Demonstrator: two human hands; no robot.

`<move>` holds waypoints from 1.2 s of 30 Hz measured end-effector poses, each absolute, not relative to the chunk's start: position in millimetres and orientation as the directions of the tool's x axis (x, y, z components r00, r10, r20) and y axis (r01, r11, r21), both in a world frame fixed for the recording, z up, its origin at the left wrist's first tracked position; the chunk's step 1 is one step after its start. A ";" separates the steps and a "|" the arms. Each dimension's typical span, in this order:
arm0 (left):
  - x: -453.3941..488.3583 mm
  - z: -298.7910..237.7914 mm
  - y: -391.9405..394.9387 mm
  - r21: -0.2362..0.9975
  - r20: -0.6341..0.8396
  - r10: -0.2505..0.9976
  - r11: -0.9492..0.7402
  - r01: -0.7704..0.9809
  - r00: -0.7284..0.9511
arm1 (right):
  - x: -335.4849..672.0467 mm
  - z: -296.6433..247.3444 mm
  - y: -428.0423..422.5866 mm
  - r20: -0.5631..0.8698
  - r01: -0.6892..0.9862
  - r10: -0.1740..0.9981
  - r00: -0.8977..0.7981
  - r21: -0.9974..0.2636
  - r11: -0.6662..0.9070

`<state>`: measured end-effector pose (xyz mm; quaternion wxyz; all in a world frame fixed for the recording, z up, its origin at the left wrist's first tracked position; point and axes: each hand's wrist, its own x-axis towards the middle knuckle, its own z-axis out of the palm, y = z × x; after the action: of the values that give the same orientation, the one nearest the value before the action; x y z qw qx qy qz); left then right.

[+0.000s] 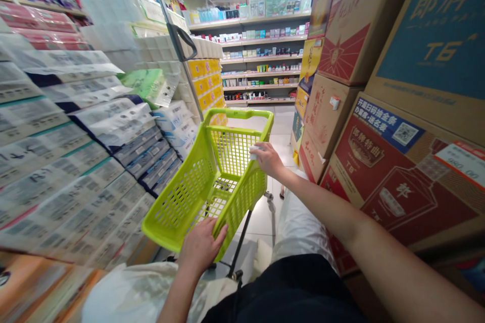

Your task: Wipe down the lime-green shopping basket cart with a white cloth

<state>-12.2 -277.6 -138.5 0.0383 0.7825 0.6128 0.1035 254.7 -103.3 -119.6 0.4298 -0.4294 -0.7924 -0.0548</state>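
A lime-green shopping cart basket [189, 197] with a lattice of holes stands in front of me on a wheeled frame. My left hand [202, 243] is closed over its near rim, with the fingers inside. My right hand [268, 159] rests at the right-hand rim, fingers curled around a small white wad [254, 152], perhaps tissue or paper. A metal pole [166, 10] with a black loop handle [185, 43] rises at the cart's far left. Nothing shows inside the basket except its lattice floor.
Stacked packs of paper goods [94, 126] line the left side closely. Large cardboard cartons [401, 176] are piled along the right. Shelves [261, 58] of small boxes and bottles stand across the far end, beyond a white tiled floor [282, 126].
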 end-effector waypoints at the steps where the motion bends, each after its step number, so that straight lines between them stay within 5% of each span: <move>1: -11.5 -137.2 -277.2 0.187 0.094 0.970 -0.239 0.953 0.225 | 246.4 -123.0 -112.1 0.736 0.704 0.615 -0.283 -0.276 0.654; 8: -10.8 -128.3 -278.0 0.155 0.007 0.975 -0.219 0.963 0.221 | 188.1 -153.2 -193.1 0.750 0.420 0.402 -0.526 -0.183 0.889; 13: -15.3 -131.9 -277.8 0.162 0.038 0.974 -0.226 0.960 0.223 | 208.7 -145.9 -166.9 0.772 0.433 0.341 -0.537 -0.095 0.896; 19: -19.8 -136.9 -275.9 0.210 0.066 0.973 -0.229 0.950 0.220 | 249.2 -138.2 -114.5 0.810 0.651 0.580 -0.090 -0.393 0.650; 22: -21.8 -138.0 -275.5 0.223 0.075 0.971 -0.239 0.945 0.228 | 258.9 -136.8 -100.2 0.737 0.636 0.639 0.220 -0.605 0.479; 25: -23.3 -138.7 -274.6 0.246 0.078 0.969 -0.246 0.938 0.234 | 255.2 -136.8 -98.4 0.638 0.575 0.687 0.346 -0.724 0.382; 30: -23.1 -138.0 -272.5 0.287 0.088 0.964 -0.265 0.921 0.250 | 213.9 -158.8 -148.3 0.638 0.558 0.743 0.201 -0.698 0.448; 36: -23.8 -134.4 -273.4 0.314 0.052 0.952 -0.302 0.900 0.301 | 177.6 -182.3 -213.4 0.654 0.437 0.700 -0.288 -0.561 0.704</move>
<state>-23.8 -273.4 -134.4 0.1132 0.7986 0.5799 0.1147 177.6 -213.4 -182.3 0.4763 -0.3594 -0.7905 0.1381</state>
